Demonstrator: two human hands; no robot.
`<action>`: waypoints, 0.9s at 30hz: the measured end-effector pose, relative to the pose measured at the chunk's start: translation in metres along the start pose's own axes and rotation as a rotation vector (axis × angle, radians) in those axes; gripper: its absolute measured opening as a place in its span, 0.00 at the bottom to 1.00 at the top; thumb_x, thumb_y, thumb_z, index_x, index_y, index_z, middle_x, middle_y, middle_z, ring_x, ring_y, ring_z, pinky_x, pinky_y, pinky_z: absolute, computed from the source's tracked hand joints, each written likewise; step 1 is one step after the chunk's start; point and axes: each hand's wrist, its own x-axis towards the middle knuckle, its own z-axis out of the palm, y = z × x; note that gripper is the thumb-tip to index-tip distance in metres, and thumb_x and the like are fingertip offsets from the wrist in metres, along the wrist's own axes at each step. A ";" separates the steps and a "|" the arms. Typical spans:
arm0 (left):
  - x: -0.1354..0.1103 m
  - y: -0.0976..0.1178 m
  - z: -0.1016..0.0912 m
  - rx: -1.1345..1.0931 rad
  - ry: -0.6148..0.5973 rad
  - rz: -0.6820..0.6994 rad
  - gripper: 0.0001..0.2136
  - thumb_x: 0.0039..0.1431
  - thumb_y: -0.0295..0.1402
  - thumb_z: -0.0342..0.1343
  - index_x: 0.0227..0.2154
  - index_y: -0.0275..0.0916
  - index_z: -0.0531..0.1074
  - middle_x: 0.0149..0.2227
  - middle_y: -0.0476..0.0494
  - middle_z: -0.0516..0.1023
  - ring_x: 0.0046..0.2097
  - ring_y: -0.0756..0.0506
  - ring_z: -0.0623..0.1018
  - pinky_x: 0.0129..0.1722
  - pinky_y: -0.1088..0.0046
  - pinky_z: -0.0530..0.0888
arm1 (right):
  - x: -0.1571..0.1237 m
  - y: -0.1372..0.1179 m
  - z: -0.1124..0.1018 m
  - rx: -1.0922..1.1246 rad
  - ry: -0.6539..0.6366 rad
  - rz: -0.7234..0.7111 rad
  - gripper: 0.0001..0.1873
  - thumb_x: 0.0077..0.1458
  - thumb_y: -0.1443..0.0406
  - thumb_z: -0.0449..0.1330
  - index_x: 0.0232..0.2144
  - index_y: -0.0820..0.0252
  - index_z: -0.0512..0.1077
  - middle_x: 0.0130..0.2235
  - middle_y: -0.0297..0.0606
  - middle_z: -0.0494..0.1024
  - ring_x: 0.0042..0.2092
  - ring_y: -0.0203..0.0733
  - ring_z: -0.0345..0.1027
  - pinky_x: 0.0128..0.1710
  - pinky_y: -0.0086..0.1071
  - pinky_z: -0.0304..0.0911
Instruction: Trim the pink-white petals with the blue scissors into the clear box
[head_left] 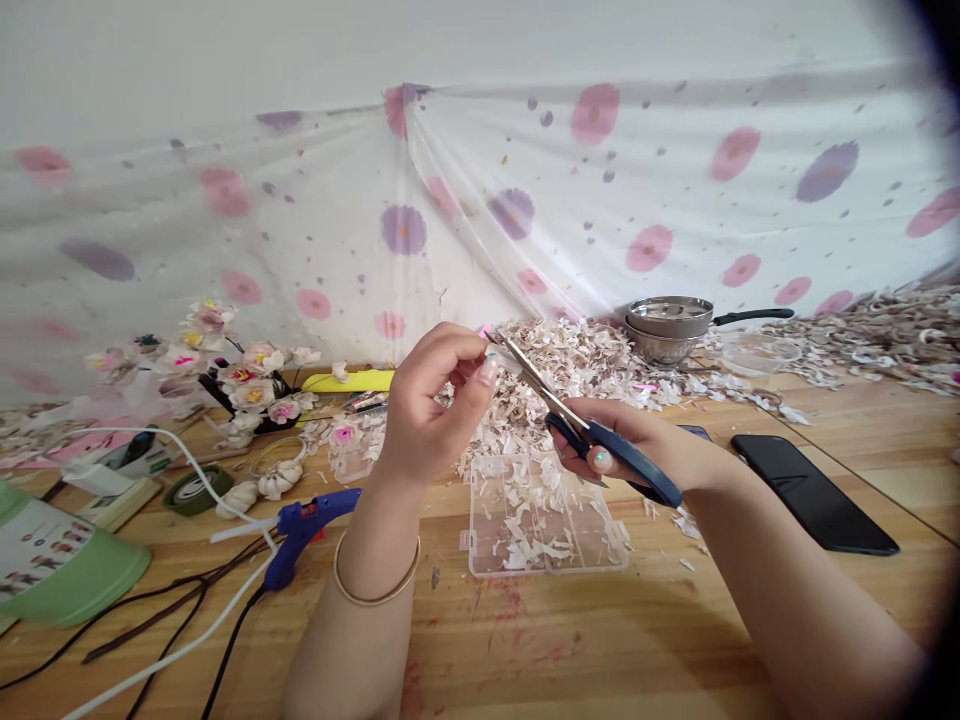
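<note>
My left hand (pixel 435 400) is raised over the table, fingers pinched on a tiny pink-tipped piece (pixel 486 331). My right hand (pixel 630 445) grips blue-handled scissors (pixel 581 425), whose metal blades point up-left and meet that small piece at the fingertips. Below both hands lies a clear plastic compartment box (pixel 546 515) holding pale garlic-skin scraps. A gold bangle (pixel 375 585) circles my left wrist.
A blue glue gun (pixel 307 520) with cords lies left of the box. A branch of handmade flowers (pixel 225 375), green tape roll (pixel 196 490) and garlic bulbs (pixel 262 485) sit at left. A black phone (pixel 814 492) lies right. Steel bowls (pixel 667 325) and heaped peel shavings (pixel 585 370) stand behind.
</note>
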 end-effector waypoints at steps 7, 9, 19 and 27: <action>0.000 0.000 -0.003 -0.031 -0.050 -0.060 0.05 0.63 0.34 0.56 0.32 0.40 0.73 0.30 0.46 0.69 0.29 0.49 0.69 0.26 0.70 0.67 | -0.003 0.003 -0.002 0.042 0.008 0.016 0.24 0.54 0.48 0.64 0.36 0.62 0.66 0.28 0.31 0.63 0.27 0.32 0.51 0.24 0.27 0.48; 0.001 0.001 -0.004 -0.031 -0.065 -0.059 0.05 0.62 0.33 0.56 0.31 0.40 0.73 0.28 0.47 0.68 0.29 0.49 0.68 0.27 0.69 0.66 | -0.004 0.004 -0.003 0.037 0.021 0.037 0.22 0.54 0.49 0.64 0.35 0.62 0.66 0.28 0.30 0.62 0.26 0.31 0.50 0.23 0.27 0.47; 0.003 0.002 -0.006 0.055 -0.071 -0.044 0.07 0.61 0.32 0.58 0.27 0.39 0.73 0.25 0.49 0.67 0.28 0.49 0.66 0.25 0.72 0.64 | -0.006 -0.002 -0.008 -0.044 0.048 0.120 0.23 0.52 0.48 0.65 0.30 0.60 0.64 0.25 0.28 0.60 0.25 0.32 0.49 0.22 0.27 0.45; 0.002 0.002 -0.003 0.073 -0.028 -0.064 0.08 0.61 0.34 0.58 0.27 0.39 0.73 0.24 0.49 0.67 0.27 0.50 0.66 0.26 0.72 0.63 | -0.008 -0.004 -0.008 -0.046 0.082 0.142 0.24 0.50 0.48 0.66 0.28 0.60 0.62 0.24 0.27 0.60 0.24 0.30 0.48 0.22 0.28 0.43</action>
